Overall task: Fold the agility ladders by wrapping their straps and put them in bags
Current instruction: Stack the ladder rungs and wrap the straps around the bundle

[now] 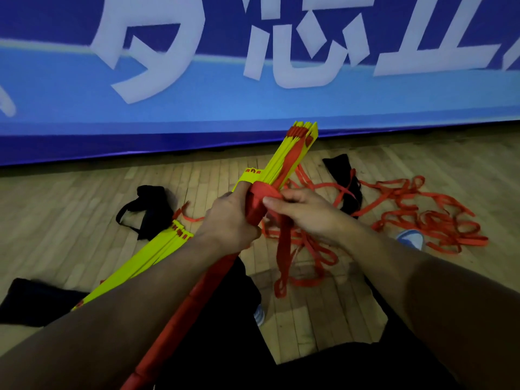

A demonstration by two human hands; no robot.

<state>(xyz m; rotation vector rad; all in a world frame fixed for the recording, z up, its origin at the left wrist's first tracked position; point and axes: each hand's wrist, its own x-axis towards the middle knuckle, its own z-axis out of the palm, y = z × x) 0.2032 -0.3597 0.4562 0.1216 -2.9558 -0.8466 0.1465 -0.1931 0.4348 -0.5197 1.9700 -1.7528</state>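
Observation:
A bundle of yellow ladder rungs (292, 153) points up and away from me, with red strap (260, 192) wound around its middle. My left hand (229, 220) is closed around the bundle just below the wrap. My right hand (302, 208) pinches the red strap at the wrap, and a loop of strap (282, 257) hangs down from it. A second stack of yellow rungs (157, 251) lies on the floor to the left, partly hidden by my left forearm. Loose red strap (427, 218) lies tangled on the floor to the right.
Black bags lie on the wooden floor: one at left centre (152, 209), one at the far left (31, 299), one behind the straps at right (342, 175). A blue banner wall (253, 102) stands close ahead. My dark-clothed legs and a shoe (410, 239) are below.

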